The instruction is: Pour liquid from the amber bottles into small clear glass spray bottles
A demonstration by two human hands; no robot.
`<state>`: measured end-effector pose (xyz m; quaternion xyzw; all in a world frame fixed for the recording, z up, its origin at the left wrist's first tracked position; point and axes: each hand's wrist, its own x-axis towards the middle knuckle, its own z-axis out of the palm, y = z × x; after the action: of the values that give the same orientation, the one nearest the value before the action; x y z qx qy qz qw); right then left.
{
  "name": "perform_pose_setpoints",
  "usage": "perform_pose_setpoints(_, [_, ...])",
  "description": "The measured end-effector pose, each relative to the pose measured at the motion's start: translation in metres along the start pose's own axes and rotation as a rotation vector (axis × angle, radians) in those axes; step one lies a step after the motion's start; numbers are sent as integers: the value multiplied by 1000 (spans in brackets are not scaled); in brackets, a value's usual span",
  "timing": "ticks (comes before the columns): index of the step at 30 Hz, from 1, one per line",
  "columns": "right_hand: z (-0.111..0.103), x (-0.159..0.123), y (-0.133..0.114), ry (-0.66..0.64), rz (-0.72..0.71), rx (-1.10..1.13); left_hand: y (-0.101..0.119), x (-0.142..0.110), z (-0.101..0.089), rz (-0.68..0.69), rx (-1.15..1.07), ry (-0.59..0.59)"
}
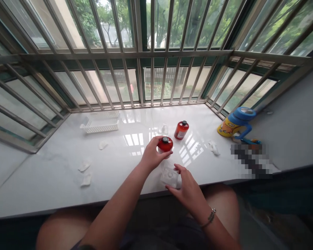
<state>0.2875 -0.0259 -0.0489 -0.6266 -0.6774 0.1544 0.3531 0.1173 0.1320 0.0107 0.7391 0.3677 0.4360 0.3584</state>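
My left hand (154, 153) is closed around a red bottle (169, 144) with a black cap, thumb and fingers on its sides. Nearer to me, the thumb and fingers of my right hand (185, 183) are at the edges of a clear plastic box (169, 176), which has a round shape in its middle. A bracelet is on my right wrist. Behind my left hand stands a second red bottle (182, 130), black-capped and with a pale label. Beside it is another small clear object (163, 129), too faint to make out.
A white perforated basket (101, 125) sits at the back left of the white marble-look counter (57, 173). Crumpled white tissues (86, 180) lie left and right. A blue and yellow flask (236, 122) stands at right, near a blurred-out patch. Metal window bars (151, 83) border the back.
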Motion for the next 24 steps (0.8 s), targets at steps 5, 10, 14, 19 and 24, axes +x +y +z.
perform_pose_setpoints(5, [-12,-26,12,36,71,8,-5,49,76,75,-7,-207])
perform_pose_setpoints(10, [-14,-37,23,60,116,11,-16,73,122,10,-9,-235])
perform_pose_setpoints(14, [-11,-31,26,50,116,51,-18,76,128,10,12,-289])
perform_pose_setpoints(19, [3,-11,22,32,86,113,-6,55,88,34,73,-274])
perform_pose_setpoints(24, [31,17,6,5,-16,180,12,-2,23,53,223,-84])
